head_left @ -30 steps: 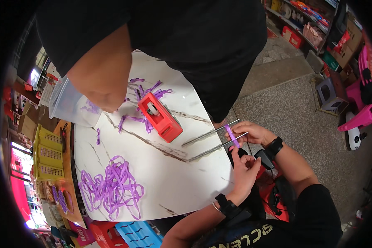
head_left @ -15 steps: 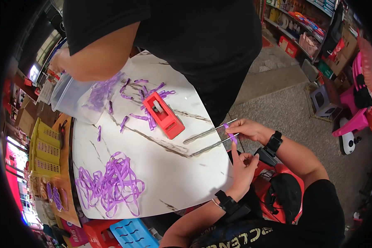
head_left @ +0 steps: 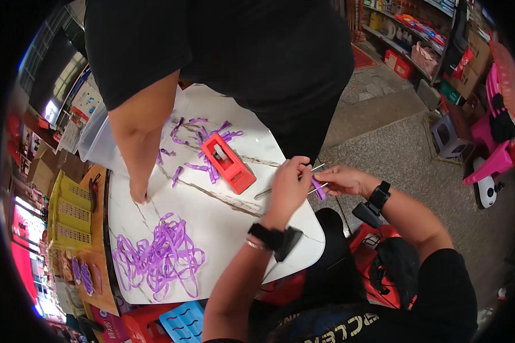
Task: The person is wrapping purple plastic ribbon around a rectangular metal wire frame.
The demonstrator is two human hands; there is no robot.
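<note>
Two thin metal rods (head_left: 319, 167) stick out past the table's right edge, with a short purple ribbon (head_left: 318, 188) around or between them. My right hand (head_left: 342, 181) pinches that ribbon by the rods' free ends. Over the rods' middle lies my left hand (head_left: 290, 186), fingers curled; whatever is in its grip is hidden. A red tape dispenser (head_left: 229, 164) sits on the marble-patterned white table (head_left: 212, 226), left of my hands. Several short purple ribbon pieces (head_left: 198, 167) are scattered around it.
A tangled heap of purple ribbon (head_left: 161, 257) lies at the near left. Across the table stands a person in black (head_left: 229, 51), whose hand (head_left: 138, 193) touches the tabletop. Behind that arm is a clear plastic bin (head_left: 94, 140). Yellow baskets (head_left: 71, 208) stand farther left.
My left hand has moved up and left from below the ribbon onto the rods, its fingers curling. The other person's arm has come down to the table, where a ribbon piece lay.
</note>
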